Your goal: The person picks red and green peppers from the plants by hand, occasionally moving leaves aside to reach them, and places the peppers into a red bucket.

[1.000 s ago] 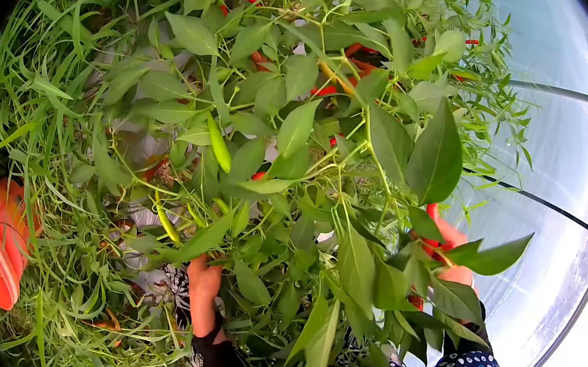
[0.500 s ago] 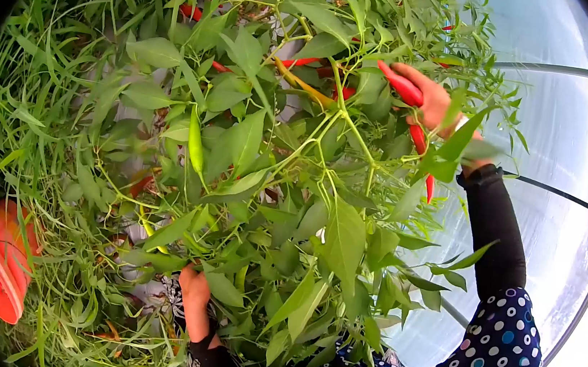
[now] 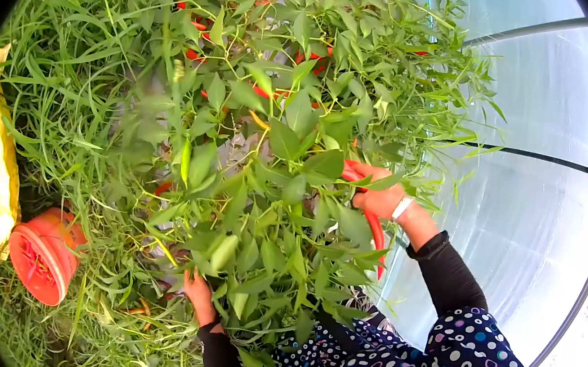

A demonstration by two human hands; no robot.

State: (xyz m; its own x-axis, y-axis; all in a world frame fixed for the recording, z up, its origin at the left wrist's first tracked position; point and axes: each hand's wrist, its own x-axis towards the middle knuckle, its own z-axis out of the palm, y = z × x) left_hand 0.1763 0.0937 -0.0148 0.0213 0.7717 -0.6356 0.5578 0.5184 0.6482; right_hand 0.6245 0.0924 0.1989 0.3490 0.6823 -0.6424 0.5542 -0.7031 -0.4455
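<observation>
Drawing in closer, my right hand [image 3: 381,195] clamps glossy, slender red peppers [image 3: 377,235]; my left [image 3: 199,299] meets broad green leaves [image 3: 222,254], its grip too obscured to tell.

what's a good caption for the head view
Right hand holding red peppers, left hand low among green leaves, red bucket in the grass.

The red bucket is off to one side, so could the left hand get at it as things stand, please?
Probably yes: the left hand is the nearer one, and only soft greenery seems to lie between it and the red bucket.
</observation>
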